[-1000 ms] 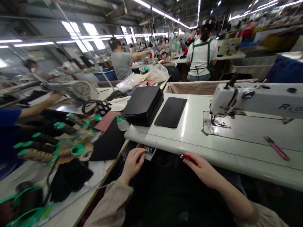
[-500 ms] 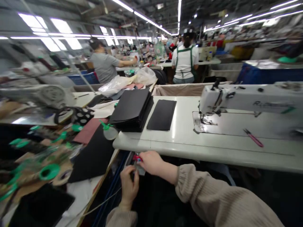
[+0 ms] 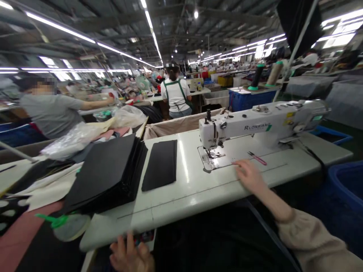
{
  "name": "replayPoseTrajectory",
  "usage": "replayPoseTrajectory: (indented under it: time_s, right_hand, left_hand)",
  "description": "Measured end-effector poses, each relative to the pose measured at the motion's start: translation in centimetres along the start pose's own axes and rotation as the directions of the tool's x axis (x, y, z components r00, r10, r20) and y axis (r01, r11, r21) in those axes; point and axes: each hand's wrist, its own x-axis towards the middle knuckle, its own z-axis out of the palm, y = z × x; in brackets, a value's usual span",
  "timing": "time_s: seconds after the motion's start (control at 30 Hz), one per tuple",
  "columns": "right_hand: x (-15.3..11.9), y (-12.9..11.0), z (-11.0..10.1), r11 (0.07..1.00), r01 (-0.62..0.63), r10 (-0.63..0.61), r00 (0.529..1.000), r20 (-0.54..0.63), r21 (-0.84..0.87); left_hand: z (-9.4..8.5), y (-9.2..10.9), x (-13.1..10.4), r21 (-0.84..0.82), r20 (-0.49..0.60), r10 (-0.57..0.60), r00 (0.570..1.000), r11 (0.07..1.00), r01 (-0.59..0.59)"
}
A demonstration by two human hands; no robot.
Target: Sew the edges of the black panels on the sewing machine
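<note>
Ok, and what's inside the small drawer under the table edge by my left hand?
In the drawer, small red and dark items show, too blurred to name. The tabletop covers whatever lies farther back; your left hand blocks part too.

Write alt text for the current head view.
A person's left hand, blurred, is beside a small drawer under the front edge of a white table; the right hand is near pink-handled snips, in front of a sewing machine. Left of it are a tall stack and a lower pile of flat black pieces.
</note>
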Motion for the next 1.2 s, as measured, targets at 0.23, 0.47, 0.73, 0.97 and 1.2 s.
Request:
replayPoseTrajectory:
  time_s: [0.23, 0.47, 0.73, 0.97, 1.2]
  right_hand:
    - [1.6, 17.7, -2.2, 0.909, -0.020, 0.016, 1.000, -0.014, -0.416]
    - [3.7, 18.8, -1.6, 0.937, -0.030, 0.013, 0.999, -0.053, -0.348]
    - [2.7, 16.6, -1.5, 0.903, -0.113, 0.055, 0.987, -0.149, -0.414]
    - [2.9, 14.4, -2.4, 0.945, -0.091, 0.027, 0.979, -0.203, -0.314]
    - [-2.2, -0.4, -0.2, 0.549, -0.557, 0.165, 0.803, 0.573, 0.623]
  left_hand:
    - [2.7, 2.0, 3.2, 0.046, -0.008, 0.067, 0.998, 0.997, -0.067]
    - [0.6, 9.5, 8.1, -0.191, 0.282, 0.131, 0.950, 0.978, -0.078]
    - [8.9, 13.0, 20.4, 0.223, 0.725, -0.071, 0.685, 0.965, -0.136]
    - [9.4, 16.6, 20.3, 0.225, 0.743, 0.003, 0.669, 0.941, -0.253]
    - [3.1, 22.6, 14.9, 0.067, 0.817, 0.127, 0.563, 0.948, -0.312]
